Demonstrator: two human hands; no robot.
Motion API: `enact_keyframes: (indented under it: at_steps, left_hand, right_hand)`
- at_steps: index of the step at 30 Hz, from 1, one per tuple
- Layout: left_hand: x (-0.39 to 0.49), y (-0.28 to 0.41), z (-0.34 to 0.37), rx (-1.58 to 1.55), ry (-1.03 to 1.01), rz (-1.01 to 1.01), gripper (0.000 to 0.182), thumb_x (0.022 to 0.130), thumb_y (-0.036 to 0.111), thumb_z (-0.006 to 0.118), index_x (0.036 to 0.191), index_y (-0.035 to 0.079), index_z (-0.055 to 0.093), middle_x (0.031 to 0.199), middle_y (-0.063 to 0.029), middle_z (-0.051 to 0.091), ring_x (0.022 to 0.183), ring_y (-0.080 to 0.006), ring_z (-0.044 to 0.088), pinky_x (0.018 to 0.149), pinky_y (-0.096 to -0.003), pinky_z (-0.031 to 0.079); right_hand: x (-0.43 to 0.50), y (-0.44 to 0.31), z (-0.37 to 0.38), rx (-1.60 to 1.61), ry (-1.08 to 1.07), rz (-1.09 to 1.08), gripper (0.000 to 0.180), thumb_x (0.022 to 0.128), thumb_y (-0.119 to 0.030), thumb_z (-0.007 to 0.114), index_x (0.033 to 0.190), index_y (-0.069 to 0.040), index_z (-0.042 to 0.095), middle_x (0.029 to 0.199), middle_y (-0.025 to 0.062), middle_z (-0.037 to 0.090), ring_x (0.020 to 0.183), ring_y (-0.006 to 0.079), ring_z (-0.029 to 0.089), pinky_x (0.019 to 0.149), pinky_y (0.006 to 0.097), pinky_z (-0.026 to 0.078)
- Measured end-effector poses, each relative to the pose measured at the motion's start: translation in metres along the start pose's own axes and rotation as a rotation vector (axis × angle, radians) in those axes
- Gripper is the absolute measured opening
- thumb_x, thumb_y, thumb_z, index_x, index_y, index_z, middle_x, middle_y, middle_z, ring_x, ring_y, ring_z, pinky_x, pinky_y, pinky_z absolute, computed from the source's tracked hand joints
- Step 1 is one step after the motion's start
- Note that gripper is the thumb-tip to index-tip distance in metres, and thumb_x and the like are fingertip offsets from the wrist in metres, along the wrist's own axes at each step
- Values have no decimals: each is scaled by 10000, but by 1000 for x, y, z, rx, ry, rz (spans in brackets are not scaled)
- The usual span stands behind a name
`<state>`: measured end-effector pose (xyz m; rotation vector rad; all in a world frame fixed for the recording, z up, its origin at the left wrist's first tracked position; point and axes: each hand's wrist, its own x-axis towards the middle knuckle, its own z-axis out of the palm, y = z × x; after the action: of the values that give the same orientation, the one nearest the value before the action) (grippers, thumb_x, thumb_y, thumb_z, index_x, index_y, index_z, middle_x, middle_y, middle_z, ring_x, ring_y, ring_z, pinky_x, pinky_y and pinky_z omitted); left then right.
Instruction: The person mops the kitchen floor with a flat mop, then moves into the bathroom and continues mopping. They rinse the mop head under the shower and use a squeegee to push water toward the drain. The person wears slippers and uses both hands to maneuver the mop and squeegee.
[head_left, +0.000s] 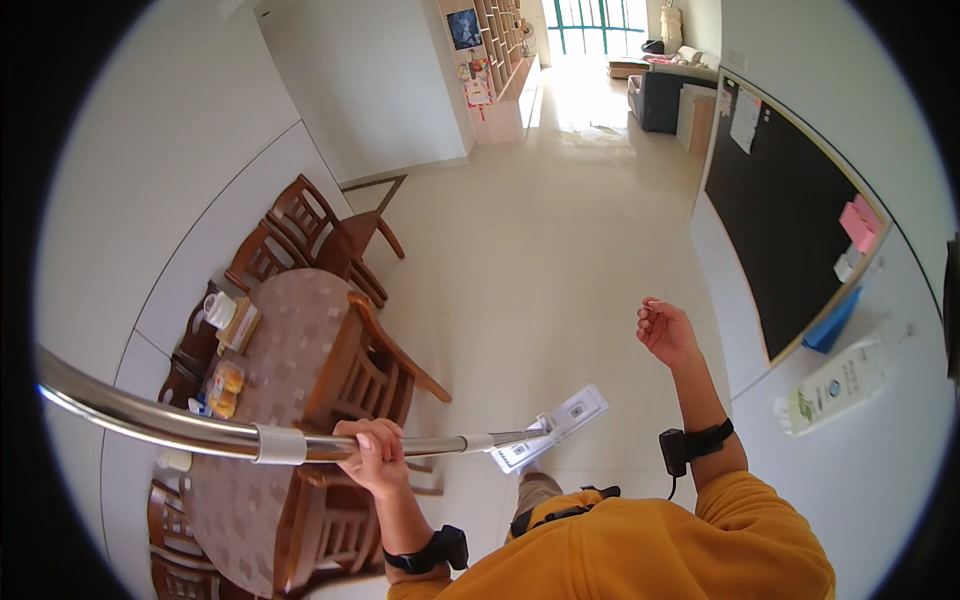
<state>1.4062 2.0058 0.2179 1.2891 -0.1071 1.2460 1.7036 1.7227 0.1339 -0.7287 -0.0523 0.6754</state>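
My left hand (377, 452) is wrapped around the shiny metal pole of a flat mop (431, 446). Thick in the foreground at left, the pole runs down to a rectangular white mop head (576, 412) on the tiled floor, near my foot. My right hand (666, 331) is raised over the floor at the right, palm turned inward and fingers curled. Something thin and pale shows at its fingertips, too small to identify; whether it is gripped is unclear. Both forearms wear black strapped devices.
A dining table with a patterned cloth (300, 322) stands at left, with wooden chairs (375, 375) around it. A tissue box (241, 325) and packaged buns (225, 390) lie on it. Along the right wall are a blackboard (780, 217) and a hanging white bag (832, 388).
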Motion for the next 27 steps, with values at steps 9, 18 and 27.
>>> enact_keyframes:
  at_steps: [9, 18, 27]
  left_hand:
    - [201, -211, 23, -62, -47, -78, 224, 824, 194, 557, 732, 65, 399, 471, -3, 380, 351, -77, 333, 456, -248, 389]
    - [390, -419, 2, -22, -31, -72, 224, 822, 195, 559, 724, 74, 398, 460, 5, 375, 347, -82, 332, 443, -243, 378]
    - [570, -562, -69, 42, 48, 60, 224, 818, 200, 556, 713, 96, 388, 455, 14, 346, 350, -77, 313, 431, -241, 359]
  right_hand:
    - [198, -30, -21, 118, 254, -116, 52, 777, -124, 518, 815, -90, 528, 667, 7, 537, 576, 110, 506, 545, 247, 421]
    - [456, -56, -38, 182, 401, -181, 48, 782, -114, 502, 817, -87, 521, 661, -1, 519, 565, 100, 491, 537, 228, 413]
    - [837, -16, 130, 17, -5, 133, 53, 790, -118, 509, 822, -82, 532, 666, 11, 536, 583, 110, 502, 550, 239, 424]
